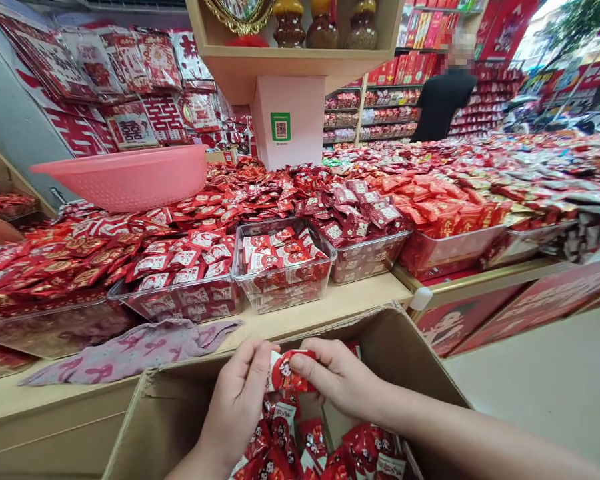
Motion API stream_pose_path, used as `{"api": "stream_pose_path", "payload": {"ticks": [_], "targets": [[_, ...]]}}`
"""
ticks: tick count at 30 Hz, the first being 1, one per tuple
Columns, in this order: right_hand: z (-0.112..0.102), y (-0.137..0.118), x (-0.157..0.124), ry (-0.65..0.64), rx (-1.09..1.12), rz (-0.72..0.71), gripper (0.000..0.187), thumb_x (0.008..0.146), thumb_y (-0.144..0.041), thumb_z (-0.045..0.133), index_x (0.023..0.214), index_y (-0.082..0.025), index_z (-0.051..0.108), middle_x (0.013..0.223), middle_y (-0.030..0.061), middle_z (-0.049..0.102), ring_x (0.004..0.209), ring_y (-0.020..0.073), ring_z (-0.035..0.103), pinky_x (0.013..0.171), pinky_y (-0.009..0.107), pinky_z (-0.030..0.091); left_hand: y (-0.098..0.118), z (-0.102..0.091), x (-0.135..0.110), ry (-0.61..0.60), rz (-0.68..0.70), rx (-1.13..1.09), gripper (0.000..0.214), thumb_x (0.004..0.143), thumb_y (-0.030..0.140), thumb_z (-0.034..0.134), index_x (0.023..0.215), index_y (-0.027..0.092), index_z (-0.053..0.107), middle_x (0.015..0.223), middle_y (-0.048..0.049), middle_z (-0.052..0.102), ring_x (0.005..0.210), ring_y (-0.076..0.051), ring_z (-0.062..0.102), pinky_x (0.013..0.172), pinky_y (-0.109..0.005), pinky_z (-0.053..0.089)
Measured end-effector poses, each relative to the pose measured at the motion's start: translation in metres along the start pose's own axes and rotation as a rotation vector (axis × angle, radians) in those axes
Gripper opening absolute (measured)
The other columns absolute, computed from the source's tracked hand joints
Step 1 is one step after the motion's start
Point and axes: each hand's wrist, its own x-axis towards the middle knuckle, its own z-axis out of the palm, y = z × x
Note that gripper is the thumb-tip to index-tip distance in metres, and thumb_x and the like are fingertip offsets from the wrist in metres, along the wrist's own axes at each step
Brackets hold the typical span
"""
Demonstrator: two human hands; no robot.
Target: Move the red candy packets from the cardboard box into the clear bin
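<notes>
Between my two hands is a small red and white candy packet [286, 372] with a cartoon figure printed on it. My left hand [240, 393] pinches its left end, and my right hand [337, 377] grips its right side with the thumb across the front. Both hands are over an open cardboard box [153, 407]. Loose candy packets [280, 443] of the same red and white print lie in the box below them. Just beyond the box, a clear plastic bin [285, 280] holds similar packets stacked in rows.
More filled bins [180, 293] line the wooden counter [300, 310], with a pink patterned cloth [145, 350] in front. A pink plastic basket [130, 177] rests on the packets at left. Behind stands a pillar [295, 100] with a QR code. Farther off, a person [445, 100] wears black.
</notes>
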Motion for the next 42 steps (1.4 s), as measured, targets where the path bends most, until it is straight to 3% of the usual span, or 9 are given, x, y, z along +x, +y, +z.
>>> {"api": "stream_pose_path", "payload": {"ticks": [4,10,13,17,21,25,32,42], "targets": [[-0.002,0.004,0.005,0.117,-0.058,-0.030,0.030,0.083,-0.038,0.038,0.063,-0.016,0.042,0.054,-0.0036,0.041,0.051,0.0067,0.038,0.048,0.018,0.030,0.000,0.001,0.005,-0.083,0.063,0.091,0.016,0.075,0.033,0.053,0.071,0.019,0.059,0.065,0.0025,0.059,0.067,-0.014,0.053,0.061,-0.021,0.041],[0.000,0.002,0.005,0.214,-0.094,-0.161,0.030,0.084,-0.032,0.037,0.059,-0.016,0.040,0.054,-0.0031,0.040,0.051,0.0065,0.036,0.050,0.019,0.031,0.000,0.003,0.009,-0.016,0.061,-0.004,0.017,0.074,0.032,0.054,0.066,0.018,0.058,0.061,0.0027,0.057,0.061,-0.013,0.051,0.059,-0.021,0.042],[0.002,0.002,0.005,0.239,-0.085,-0.153,0.031,0.084,-0.034,0.037,0.058,-0.016,0.040,0.054,-0.0031,0.040,0.052,0.0069,0.035,0.051,0.019,0.031,-0.002,0.004,0.010,0.000,0.053,-0.042,0.019,0.076,0.033,0.052,0.067,0.018,0.057,0.060,0.0029,0.055,0.060,-0.012,0.051,0.058,-0.021,0.042],[0.005,0.005,0.007,0.230,-0.030,-0.064,0.032,0.084,-0.038,0.035,0.060,-0.017,0.040,0.054,-0.0031,0.040,0.051,0.0072,0.036,0.049,0.019,0.031,-0.002,0.004,0.006,-0.152,-0.079,-0.160,0.021,0.077,0.039,0.049,0.080,0.019,0.054,0.065,0.0019,0.058,0.057,-0.013,0.055,0.055,-0.023,0.045],[0.007,0.003,0.012,0.210,-0.047,-0.045,0.035,0.085,-0.039,0.032,0.059,-0.017,0.039,0.053,-0.0032,0.039,0.051,0.0073,0.035,0.048,0.019,0.030,-0.002,0.005,-0.001,-0.274,-0.190,-0.330,0.021,0.077,0.040,0.050,0.072,0.019,0.051,0.057,0.0037,0.058,0.047,-0.011,0.054,0.048,-0.022,0.045],[0.009,0.000,0.017,0.193,-0.096,-0.074,0.035,0.085,-0.038,0.032,0.058,-0.017,0.036,0.054,-0.0034,0.038,0.051,0.0071,0.034,0.049,0.019,0.028,-0.007,0.002,-0.001,-0.215,-0.187,-0.404,0.022,0.078,0.039,0.049,0.070,0.019,0.051,0.060,0.0045,0.055,0.051,-0.011,0.056,0.048,-0.023,0.048],[0.006,-0.006,0.032,0.127,-0.269,-0.188,0.034,0.085,-0.035,0.032,0.057,-0.017,0.036,0.052,-0.0035,0.037,0.049,0.0068,0.032,0.047,0.020,0.026,-0.009,-0.013,0.009,-0.090,-0.172,-0.304,0.025,0.077,0.044,0.048,0.070,0.019,0.050,0.057,0.0055,0.052,0.048,-0.011,0.054,0.042,-0.023,0.049],[-0.004,0.006,0.039,0.049,-0.273,-0.208,0.034,0.085,-0.034,0.032,0.057,-0.017,0.034,0.051,-0.0040,0.036,0.047,0.0067,0.030,0.046,0.020,0.023,-0.013,-0.018,0.027,-0.005,-0.120,-0.187,0.026,0.074,0.041,0.053,0.062,0.018,0.051,0.052,0.0078,0.043,0.047,-0.007,0.044,0.040,-0.018,0.047]]}}
